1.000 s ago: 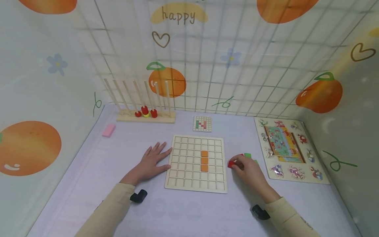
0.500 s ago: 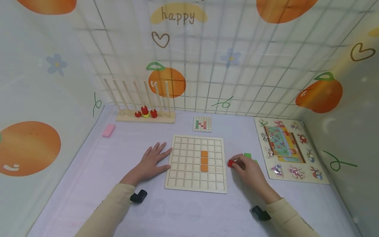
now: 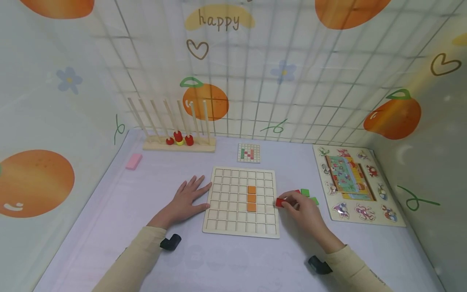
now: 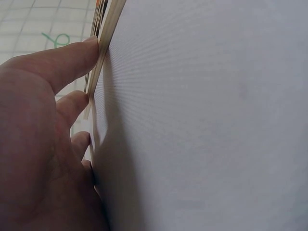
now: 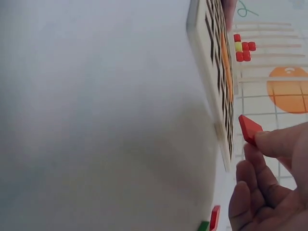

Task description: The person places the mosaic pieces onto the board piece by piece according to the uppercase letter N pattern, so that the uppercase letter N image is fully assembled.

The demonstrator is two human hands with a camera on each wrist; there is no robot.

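A wooden grid board [image 3: 226,219] lies flat, with three orange tiles [image 3: 251,198] in one column of its squares. My left hand [image 3: 185,201] rests spread on the table, thumb and fingertips touching the board's left edge. In the left wrist view the fingers [image 4: 72,62] are straight against that edge. My right hand [image 3: 304,209] pinches a red square tile [image 3: 280,202] between thumb and finger at the board's right edge. The right wrist view shows this red tile [image 5: 250,129] held up off the table. Beside the right hand lie another red tile [image 3: 297,191] and green tiles [image 3: 305,193].
Behind the board lies a small pattern card [image 3: 249,153]. A wooden peg stand [image 3: 178,147] with red and yellow beads stands at the back left, a pink block [image 3: 133,161] before it. On the right is a wooden picture puzzle [image 3: 350,209].
My right hand has moved a little left with the red tile, from the table beside the board to the board's right edge. The left hand has stayed in place.
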